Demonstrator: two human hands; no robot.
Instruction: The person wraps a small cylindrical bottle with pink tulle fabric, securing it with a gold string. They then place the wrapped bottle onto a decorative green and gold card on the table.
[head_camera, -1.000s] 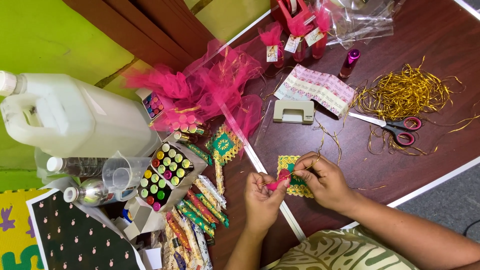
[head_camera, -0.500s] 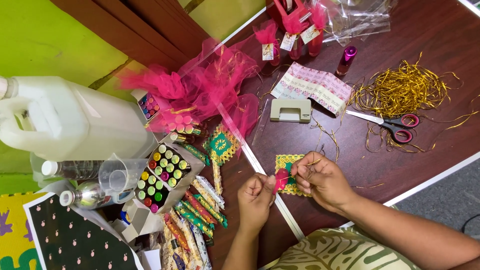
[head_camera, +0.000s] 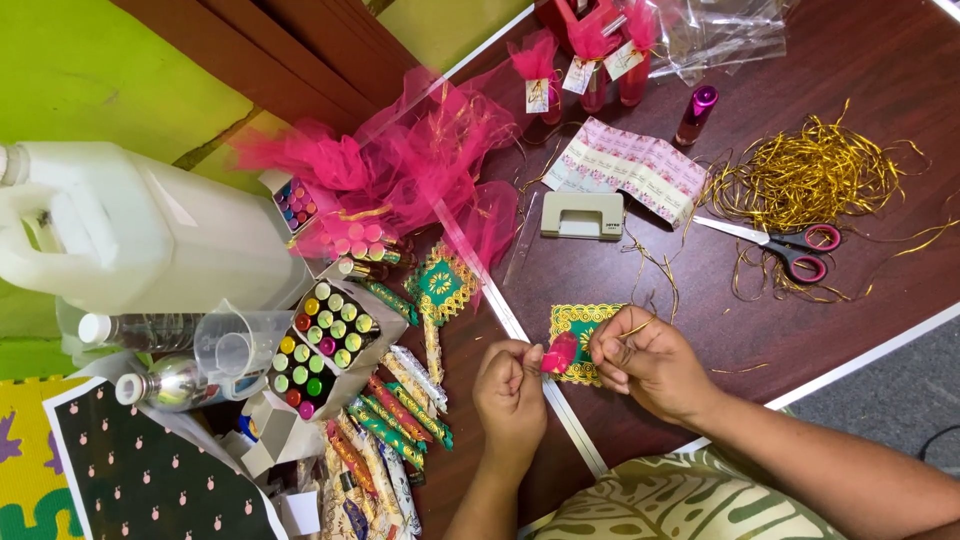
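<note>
Your left hand (head_camera: 512, 388) pinches the small pink tulle bundle (head_camera: 560, 353) at its fingertips, near the table's (head_camera: 880, 290) front edge. Your right hand (head_camera: 645, 360) is closed on a thin gold thread (head_camera: 632, 329) just right of the bundle, touching it. Both hands sit over a green-and-gold patterned card (head_camera: 578, 322). Scissors (head_camera: 790, 245) lie well apart, toward the right edge.

Your dark wooden table (head_camera: 860, 120) carries scissors (head_camera: 790, 245), a heap of gold strands (head_camera: 810, 175), a grey hole punch (head_camera: 582, 215), patterned paper (head_camera: 625, 165), pink netting (head_camera: 420, 165), and a green-gold square (head_camera: 580, 325).
</note>
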